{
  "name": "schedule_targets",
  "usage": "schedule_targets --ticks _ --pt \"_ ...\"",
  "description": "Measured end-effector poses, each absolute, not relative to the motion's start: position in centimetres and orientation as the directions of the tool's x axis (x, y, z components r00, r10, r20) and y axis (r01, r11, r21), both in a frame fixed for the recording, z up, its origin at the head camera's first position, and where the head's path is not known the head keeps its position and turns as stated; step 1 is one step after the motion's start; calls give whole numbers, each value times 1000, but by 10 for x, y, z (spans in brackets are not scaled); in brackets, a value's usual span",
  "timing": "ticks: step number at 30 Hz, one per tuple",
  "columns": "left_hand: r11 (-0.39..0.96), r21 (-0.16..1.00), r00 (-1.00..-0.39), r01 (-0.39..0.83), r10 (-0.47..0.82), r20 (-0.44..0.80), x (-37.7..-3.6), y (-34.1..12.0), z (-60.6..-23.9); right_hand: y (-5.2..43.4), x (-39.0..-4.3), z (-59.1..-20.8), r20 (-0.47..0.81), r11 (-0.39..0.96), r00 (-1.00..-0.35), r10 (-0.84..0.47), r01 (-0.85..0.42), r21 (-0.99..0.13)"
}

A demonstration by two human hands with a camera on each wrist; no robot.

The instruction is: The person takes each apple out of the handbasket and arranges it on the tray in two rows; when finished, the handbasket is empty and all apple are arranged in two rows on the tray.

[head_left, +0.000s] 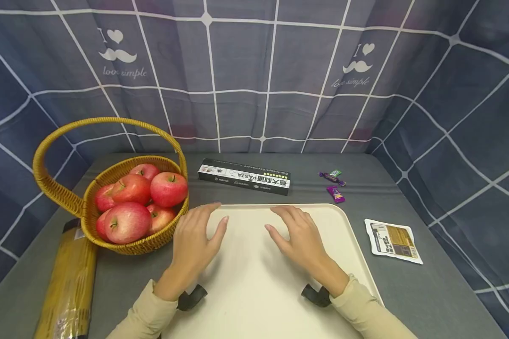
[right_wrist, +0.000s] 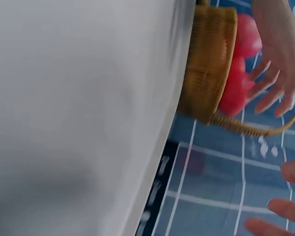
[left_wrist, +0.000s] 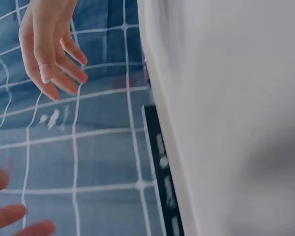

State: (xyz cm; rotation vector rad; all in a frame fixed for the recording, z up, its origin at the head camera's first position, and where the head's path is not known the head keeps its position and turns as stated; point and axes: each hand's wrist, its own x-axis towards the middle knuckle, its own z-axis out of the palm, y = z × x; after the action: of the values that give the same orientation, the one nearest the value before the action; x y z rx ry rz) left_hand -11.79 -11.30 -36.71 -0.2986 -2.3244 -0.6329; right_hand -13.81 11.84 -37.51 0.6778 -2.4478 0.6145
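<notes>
Above the cream tray [head_left: 246, 301], both hands hover apart from each other, holding nothing. My left hand [head_left: 195, 240] is over the tray's left edge, close to the wicker basket [head_left: 148, 244] of red apples [head_left: 129, 222]. Over the tray's right half is my right hand [head_left: 301, 238], its fingers loosely bent and spread from the thumb. Beyond the tray lies a black pasta box [head_left: 243, 178]. In the left wrist view, the right hand [left_wrist: 51, 46] hangs with relaxed fingers; the right wrist view shows the left hand [right_wrist: 280, 59] likewise, in front of the basket.
Right of the tray lies a white and brown food pouch [head_left: 393, 241]. A purple-wrapped candy [head_left: 336, 194], a dark-wrapped candy [head_left: 332, 179] and a small green packet [head_left: 335, 173] sit behind it. At the left is a long yellow package [head_left: 69, 282]. Checked curtains [head_left: 246, 61] enclose the table.
</notes>
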Motion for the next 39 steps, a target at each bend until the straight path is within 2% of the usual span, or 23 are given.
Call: schedule_targets --ticks 4,6,9,11,14,16,19,21,24,28,33,36,39 --pt "788 414 -562 456 -106 821 -105 -139 -362 94 -139 -369 655 664 -648 -389 -690 -288" --pt "748 456 -471 482 -217 855 -101 -155 -361 78 -139 -366 665 622 -614 -424 -732 -279" --pt "688 555 -355 467 -429 831 -98 -179 -362 51 -137 -362 670 577 -571 -474 -777 -252" --pt "655 647 -315 390 -565 763 -97 -198 -365 31 -136 -360 671 557 -544 -504 -798 -228" --pt "555 795 -342 246 -718 606 -96 -224 -374 2 -135 -359 663 543 -515 -544 -818 -190" --pt "444 883 -394 154 -792 467 -95 -239 -382 -18 -135 -358 664 540 -484 -571 -830 -140" --pt "263 961 -499 80 -824 267 -95 -252 -392 -48 -136 -356 672 526 -428 -604 -848 -68" --pt "190 980 -555 56 -810 189 -95 -257 -397 -68 -138 -352 679 507 -401 -615 -861 -49" --pt "133 987 -617 88 -771 159 -95 -260 -403 -96 -143 -345 669 490 -392 -631 -870 -48" --pt "147 982 -641 119 -744 189 -95 -257 -408 -122 -153 -337 602 489 -412 -684 -872 -40" --pt "213 969 -644 125 -725 243 -94 -256 -409 -140 -163 -332 450 457 -431 -782 -888 -54" --pt "171 977 -646 129 -733 213 -95 -257 -408 -145 -166 -333 379 474 -458 -804 -878 -56" --pt "127 982 -646 137 -740 186 -94 -256 -407 -143 -166 -333 343 495 -506 -791 -860 -127"
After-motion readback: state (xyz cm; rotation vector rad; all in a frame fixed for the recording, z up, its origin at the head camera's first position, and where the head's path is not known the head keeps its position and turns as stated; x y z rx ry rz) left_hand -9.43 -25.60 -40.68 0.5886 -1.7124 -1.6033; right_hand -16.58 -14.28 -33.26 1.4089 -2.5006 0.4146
